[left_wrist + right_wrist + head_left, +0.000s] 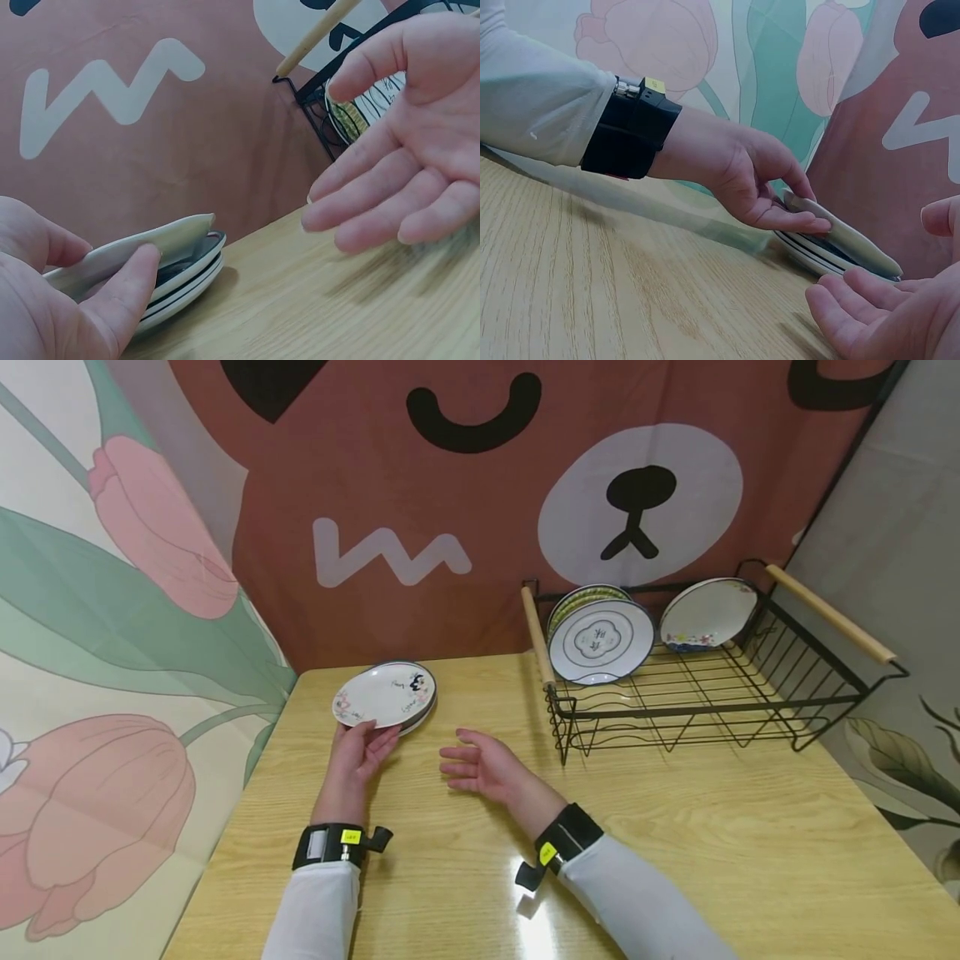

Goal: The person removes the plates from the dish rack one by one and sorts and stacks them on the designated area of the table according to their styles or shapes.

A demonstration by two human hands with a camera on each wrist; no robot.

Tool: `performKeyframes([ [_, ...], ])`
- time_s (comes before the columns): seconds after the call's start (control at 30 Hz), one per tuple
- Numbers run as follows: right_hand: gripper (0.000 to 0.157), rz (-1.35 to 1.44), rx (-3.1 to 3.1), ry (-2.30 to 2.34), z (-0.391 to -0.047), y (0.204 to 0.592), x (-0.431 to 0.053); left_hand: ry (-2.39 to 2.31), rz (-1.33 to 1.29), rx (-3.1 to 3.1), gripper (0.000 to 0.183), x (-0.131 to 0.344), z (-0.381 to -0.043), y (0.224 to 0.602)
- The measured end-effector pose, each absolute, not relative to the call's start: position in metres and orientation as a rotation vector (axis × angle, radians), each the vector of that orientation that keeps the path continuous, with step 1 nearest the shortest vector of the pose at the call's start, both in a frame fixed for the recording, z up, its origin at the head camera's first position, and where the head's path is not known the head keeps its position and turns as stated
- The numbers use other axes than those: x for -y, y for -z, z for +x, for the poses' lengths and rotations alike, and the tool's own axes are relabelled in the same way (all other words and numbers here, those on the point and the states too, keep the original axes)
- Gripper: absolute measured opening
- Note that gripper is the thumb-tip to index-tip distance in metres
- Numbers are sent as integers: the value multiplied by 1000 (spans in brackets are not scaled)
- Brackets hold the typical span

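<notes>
On the left side of the table, my left hand (358, 753) pinches the near edge of a white plate (378, 695) decorated with small pink and black drawings. That plate is tilted up off a short stack of plates (187, 289), its near side raised and a gap showing beneath it. Thumb above and fingers below grip its rim in the right wrist view. My right hand (486, 766) hovers over the table to the right of the stack, palm turned toward it, fingers spread and relaxed, holding nothing.
A black wire dish rack (675, 702) with wooden handles stands at the right. In it lean a white plate with a blue pattern (602, 642), green-edged plates (585, 596) behind that, and a flowered plate (708, 614). A printed cloth (375, 627) hangs behind the table (442, 860).
</notes>
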State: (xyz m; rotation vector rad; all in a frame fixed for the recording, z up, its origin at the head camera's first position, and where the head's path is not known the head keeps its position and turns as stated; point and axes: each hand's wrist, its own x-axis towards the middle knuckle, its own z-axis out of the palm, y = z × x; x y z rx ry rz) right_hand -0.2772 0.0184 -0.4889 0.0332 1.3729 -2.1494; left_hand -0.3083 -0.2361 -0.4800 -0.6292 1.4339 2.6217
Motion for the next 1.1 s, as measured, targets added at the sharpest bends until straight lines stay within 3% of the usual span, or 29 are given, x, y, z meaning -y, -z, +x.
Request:
performKeyframes([
  [0.5,68,24,-1409,2121,-277,493,-17,-2450,-689,-1729,61,241,-307,483],
  [1.1,67,13,-1415,2099,-275,494,-16,-2402,-742,-1783,70,241,-311,489],
])
